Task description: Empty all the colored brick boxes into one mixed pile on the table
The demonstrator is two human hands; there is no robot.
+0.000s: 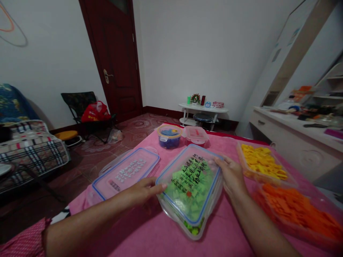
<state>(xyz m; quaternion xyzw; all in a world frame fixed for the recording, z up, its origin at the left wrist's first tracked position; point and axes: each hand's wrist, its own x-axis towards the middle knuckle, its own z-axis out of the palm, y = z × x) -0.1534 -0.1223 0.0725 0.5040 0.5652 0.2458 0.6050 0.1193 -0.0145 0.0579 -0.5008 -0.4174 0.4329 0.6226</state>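
Note:
A clear plastic lid with a blue seal and black characters lies over a clear storage box of green pieces. The lid sits askew, so the box's near corner and some green pieces show past it. At the lid's left edge is my left hand, thumb on top and fingers mostly hidden below. My right hand grips the far right edge, thumb on the lid's top. Whether the fingers also touch the box is hidden. Another blue-sealed lid with pale lettering lies to the left on the pink cloth.
On the pink tablecloth stand a round tub of blue pieces and a pink-lidded box at the back. To the right are an open box of yellow pieces and one of orange pieces.

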